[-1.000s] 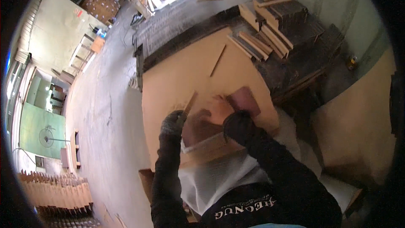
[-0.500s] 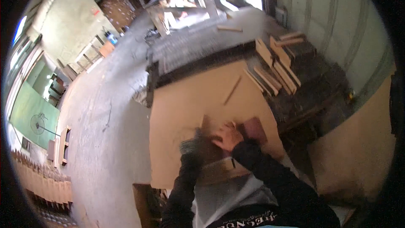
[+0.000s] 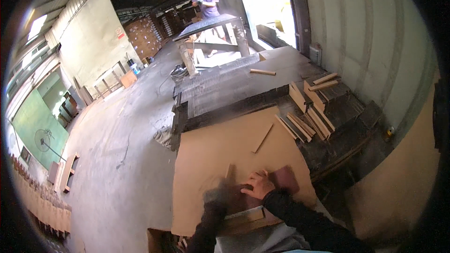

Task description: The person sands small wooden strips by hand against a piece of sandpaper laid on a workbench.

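My right hand [image 3: 260, 185] is bare, its fingers apart and resting on dark reddish-brown material on a tan board. A maroon piece [image 3: 285, 180] that looks like sandpaper lies just right of it. Left of it, my left hand [image 3: 217, 194], in a dark glove, is smeared by motion; its fingers and anything in them cannot be made out. A short wooden strip [image 3: 229, 172] sticks up past the left hand's far side. Closer to my body, a pale wooden strip [image 3: 248, 216] lies crosswise below the hands. The tan board [image 3: 206, 150] lies under everything here.
A thin wooden stick [image 3: 263, 138] lies on the board's far part. Several wood pieces [image 3: 311, 112] are piled on the dark bench at right. Another strip [image 3: 262, 71] lies farther back. A person [image 3: 206, 0] stands behind a far table [image 3: 208, 24]. Corrugated wall [image 3: 365, 28] borders the right.
The view has tilted up, so the scene sits lower and the far person shows more fully. Both hands stay at about the same place on the board.
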Motion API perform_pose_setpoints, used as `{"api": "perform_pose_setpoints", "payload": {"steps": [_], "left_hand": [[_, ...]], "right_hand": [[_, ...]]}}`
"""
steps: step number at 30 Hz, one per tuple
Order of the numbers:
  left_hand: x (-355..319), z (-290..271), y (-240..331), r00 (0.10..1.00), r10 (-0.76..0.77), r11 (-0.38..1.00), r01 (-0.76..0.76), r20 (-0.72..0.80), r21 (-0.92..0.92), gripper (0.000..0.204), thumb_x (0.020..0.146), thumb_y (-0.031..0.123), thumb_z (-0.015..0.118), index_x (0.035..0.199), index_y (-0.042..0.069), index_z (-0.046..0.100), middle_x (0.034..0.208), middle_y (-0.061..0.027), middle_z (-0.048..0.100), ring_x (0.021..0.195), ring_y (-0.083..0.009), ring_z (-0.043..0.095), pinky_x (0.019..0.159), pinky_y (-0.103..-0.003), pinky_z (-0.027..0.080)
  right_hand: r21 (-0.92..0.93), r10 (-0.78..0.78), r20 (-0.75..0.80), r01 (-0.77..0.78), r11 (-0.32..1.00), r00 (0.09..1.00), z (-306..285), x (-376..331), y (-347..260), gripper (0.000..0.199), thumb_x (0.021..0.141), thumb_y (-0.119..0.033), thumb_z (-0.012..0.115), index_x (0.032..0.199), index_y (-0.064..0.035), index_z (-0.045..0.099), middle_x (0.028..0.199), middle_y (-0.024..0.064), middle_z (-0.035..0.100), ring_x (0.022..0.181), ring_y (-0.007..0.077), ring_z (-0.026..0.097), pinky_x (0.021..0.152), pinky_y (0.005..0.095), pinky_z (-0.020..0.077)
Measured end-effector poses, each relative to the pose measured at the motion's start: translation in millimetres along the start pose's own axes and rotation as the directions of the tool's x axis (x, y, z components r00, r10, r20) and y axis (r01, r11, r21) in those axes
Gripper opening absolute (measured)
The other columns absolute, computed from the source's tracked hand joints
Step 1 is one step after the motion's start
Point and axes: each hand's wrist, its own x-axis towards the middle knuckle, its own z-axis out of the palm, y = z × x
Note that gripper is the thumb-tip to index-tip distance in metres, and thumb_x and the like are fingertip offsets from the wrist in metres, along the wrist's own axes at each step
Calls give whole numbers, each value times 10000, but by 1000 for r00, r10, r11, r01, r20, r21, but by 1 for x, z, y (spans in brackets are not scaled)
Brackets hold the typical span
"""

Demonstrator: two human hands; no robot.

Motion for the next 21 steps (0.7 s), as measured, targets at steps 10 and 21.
{"api": "perform_pose_setpoints", "payload": {"steps": [10,21], "left_hand": [[-14,-69,24,763,-332,934,347,554,81,417,851,160,539,1237,9,493,791,-156,605,724,-302,605,608,-402,461],[24,-23,-11,879,-314,946,321,359,43,449,831,260,582,1243,95,510,848,-153,611,794,-319,621,648,-391,487]], "right_hand": [[17,47,198,-52,999,979,-9,11,-5,393,818,-518,607,1034,-199,685,1052,96,572,1124,301,458,1025,544,251],[-6,12,70,-12,1000,997,-3,-1,-2,386,801,-505,638,1017,-189,692,1036,100,595,1078,309,503,1005,548,284]]}}
